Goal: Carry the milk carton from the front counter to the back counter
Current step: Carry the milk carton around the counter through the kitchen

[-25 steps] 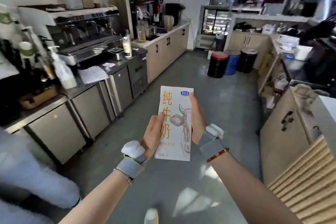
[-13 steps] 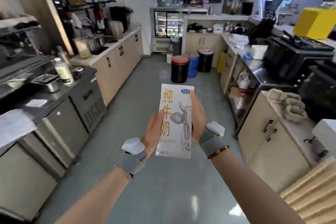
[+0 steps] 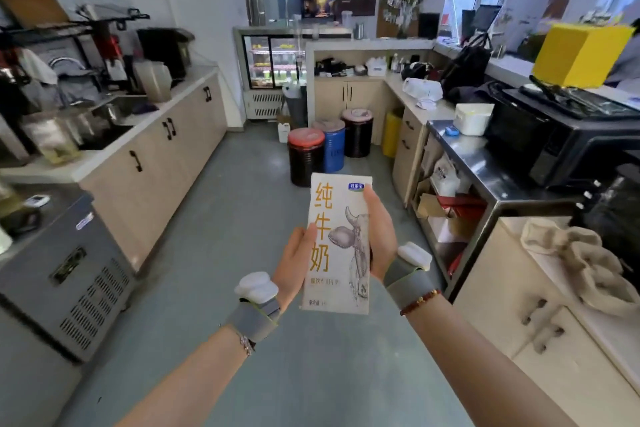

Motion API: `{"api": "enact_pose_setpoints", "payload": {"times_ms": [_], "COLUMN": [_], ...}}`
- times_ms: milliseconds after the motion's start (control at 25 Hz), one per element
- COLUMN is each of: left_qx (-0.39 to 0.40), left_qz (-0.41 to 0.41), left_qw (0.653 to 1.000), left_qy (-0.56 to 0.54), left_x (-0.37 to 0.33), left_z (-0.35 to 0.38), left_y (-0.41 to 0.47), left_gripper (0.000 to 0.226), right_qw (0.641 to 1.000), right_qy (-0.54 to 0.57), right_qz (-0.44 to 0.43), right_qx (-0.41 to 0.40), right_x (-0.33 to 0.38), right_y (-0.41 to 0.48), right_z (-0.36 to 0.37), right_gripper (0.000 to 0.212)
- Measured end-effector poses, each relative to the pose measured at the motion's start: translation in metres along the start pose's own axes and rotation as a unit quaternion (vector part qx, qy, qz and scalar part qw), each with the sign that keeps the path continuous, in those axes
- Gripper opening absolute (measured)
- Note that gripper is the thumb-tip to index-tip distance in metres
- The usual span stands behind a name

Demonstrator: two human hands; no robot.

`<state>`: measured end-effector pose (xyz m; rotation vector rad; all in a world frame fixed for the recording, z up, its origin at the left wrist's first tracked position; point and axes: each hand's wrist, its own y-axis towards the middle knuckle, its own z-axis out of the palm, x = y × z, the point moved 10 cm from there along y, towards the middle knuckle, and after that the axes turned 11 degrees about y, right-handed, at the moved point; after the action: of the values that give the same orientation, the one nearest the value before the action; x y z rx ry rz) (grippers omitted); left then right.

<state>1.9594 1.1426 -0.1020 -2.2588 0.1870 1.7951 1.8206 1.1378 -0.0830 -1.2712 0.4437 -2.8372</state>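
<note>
Milk carton (image 3: 337, 246) upright, held in mid-air over the grey floor (image 3: 214, 253), printed face toward the camera. Left hand (image 3: 294, 262) grips its lower left edge; right hand (image 3: 381, 236) wraps its right side, thumb near the top. Beyond, three drums (image 3: 306, 156) stand on the floor; farther, a tabletop (image 3: 415, 104) with blurred, possibly bagged, clutter.

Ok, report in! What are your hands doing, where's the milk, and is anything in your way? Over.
Left hand and right hand both gripping milk carton, upright, mid-aisle. Not yet on any counter. Floor ahead open; three barrels stand at the far end.
</note>
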Motion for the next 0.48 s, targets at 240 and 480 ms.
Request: {"api": "enact_pose_setpoints", "payload": {"times_ms": [240,480], "left_qx": [0.016,0.054], "left_qz": [-0.014,-0.005], "left_qw": [1.000,0.998], "left_qy": [0.022,0.024], "left_x": [-0.036,-0.052], "left_z": [0.007,0.030], "left_y": [0.184,0.368], "left_gripper": [0.049,0.044], "right_qw": [1.000,0.999], "right_qy": [0.018,0.005], "right_qz": [0.001,-0.032], "right_qx": [-0.010,-0.039], "right_x": [0.071,0.138], "right_y": [0.166,0.326], "right_z": [0.006,-0.012], "right_gripper": [0.073,0.070]}}
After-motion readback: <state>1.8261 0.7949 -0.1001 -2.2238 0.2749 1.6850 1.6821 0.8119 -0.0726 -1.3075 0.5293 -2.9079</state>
